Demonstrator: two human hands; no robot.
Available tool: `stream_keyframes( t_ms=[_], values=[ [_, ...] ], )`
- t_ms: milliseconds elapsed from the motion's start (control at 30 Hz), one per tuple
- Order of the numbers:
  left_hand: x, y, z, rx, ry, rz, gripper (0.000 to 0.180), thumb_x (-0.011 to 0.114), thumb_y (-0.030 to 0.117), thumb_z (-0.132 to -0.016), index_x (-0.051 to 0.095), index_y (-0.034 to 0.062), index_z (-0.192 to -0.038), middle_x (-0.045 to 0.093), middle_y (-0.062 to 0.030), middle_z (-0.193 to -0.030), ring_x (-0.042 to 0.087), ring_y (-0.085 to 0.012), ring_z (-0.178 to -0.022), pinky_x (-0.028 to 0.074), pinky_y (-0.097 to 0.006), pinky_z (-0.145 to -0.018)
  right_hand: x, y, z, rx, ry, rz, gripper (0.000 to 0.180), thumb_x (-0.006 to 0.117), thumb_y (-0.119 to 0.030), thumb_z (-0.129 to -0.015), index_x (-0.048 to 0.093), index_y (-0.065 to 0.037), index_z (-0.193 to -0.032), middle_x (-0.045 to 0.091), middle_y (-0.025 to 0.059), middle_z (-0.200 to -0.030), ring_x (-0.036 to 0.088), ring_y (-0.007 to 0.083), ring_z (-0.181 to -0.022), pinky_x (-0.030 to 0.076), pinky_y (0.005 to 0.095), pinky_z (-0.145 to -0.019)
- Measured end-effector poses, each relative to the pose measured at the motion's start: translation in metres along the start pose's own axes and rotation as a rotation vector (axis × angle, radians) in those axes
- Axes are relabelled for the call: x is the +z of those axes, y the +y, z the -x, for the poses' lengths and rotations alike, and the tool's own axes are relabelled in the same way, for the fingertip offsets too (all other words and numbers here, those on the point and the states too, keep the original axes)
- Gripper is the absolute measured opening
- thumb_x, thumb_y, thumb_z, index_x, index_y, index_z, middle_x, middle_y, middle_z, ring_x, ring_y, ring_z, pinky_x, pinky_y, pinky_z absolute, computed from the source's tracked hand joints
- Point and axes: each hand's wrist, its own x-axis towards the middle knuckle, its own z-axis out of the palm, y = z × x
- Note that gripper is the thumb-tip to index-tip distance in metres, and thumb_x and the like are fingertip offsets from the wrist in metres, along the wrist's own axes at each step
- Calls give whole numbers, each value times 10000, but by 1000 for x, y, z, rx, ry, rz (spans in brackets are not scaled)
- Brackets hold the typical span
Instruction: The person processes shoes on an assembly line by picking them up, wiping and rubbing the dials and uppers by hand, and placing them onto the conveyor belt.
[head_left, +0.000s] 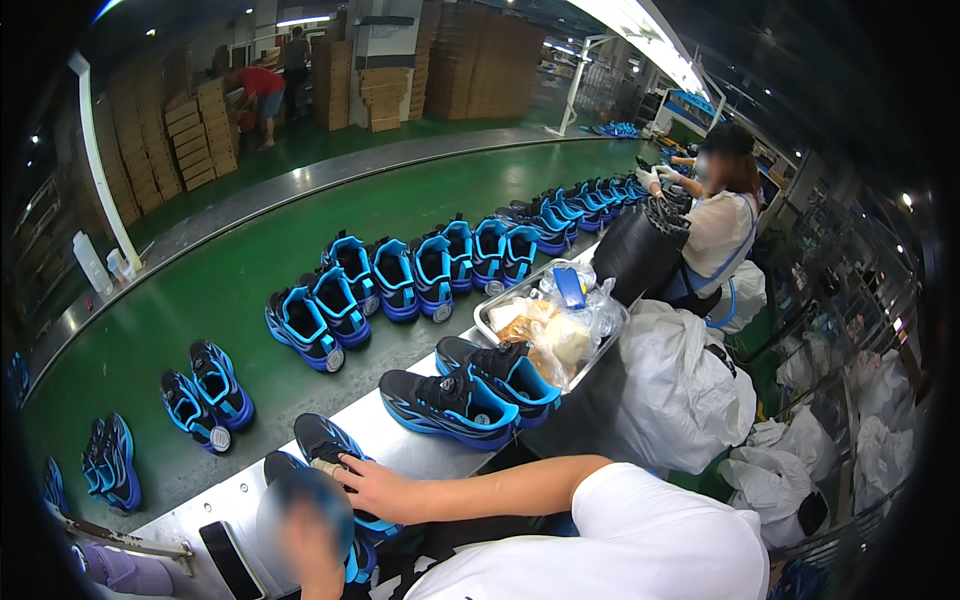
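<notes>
A pair of black-and-blue sneakers (322, 436) sits at the near edge of the metal ledge (375, 440), directly in front of me. My right hand (375, 490) reaches in from the right and closes over the top of one sneaker. One of its fingers has a tan wrap. My left hand (310, 545) is beside the same pair, but a round blurred patch hides its fingers and part of the sneakers. To the right of my right hand, another pair of black-and-blue sneakers (450, 405) stands on the ledge, toes pointing left.
Several similar sneakers (395, 280) line the green conveyor belt (200, 310). A metal tray (490, 328) holds bagged items and a blue object. Near me lie a phone (230, 560) and a purple bottle (125, 568). A co-worker (722, 210) stands beyond white bags (670, 385) at right.
</notes>
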Motion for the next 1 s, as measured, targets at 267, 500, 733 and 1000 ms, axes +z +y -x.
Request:
stream_keyframes(
  t_ms=[267,500,733,1000],
  values=[
    [-36,33,-17,-1,-136,117,263,514,104,-875,581,-4,-1105,575,-179,-1113,561,-313,-991,442,-404,-853,-61,-2,-19,164,-433,-219,387,657,-133,-759,598,-89,-1139,400,170,-1365,413,369,-1224,355,505,-1019],
    [5,2,-6,118,17,-253,136,538,106,-860,617,25,-935,612,-141,-850,587,-294,-786,456,-407,-675,-61,5,-14,82,-224,-366,280,613,-137,-826,614,-61,-1096,486,171,-1293,512,326,-1115,447,385,-925],
    [1,24,-13,30,121,23,139,533,110,-865,616,20,-931,614,-145,-869,586,-303,-800,455,-403,-694,-52,13,-8,187,-64,-503,402,596,-184,-881,528,15,-1224,436,256,-1312,490,405,-1142,434,403,-960],
    [26,14,-7,-85,244,-81,164,517,120,-869,621,-1,-909,617,-151,-838,579,-320,-786,449,-411,-723,-44,3,1,261,31,-465,366,587,-214,-896,562,-86,-1238,518,271,-1164,543,404,-1031,456,423,-900]
  ],
)
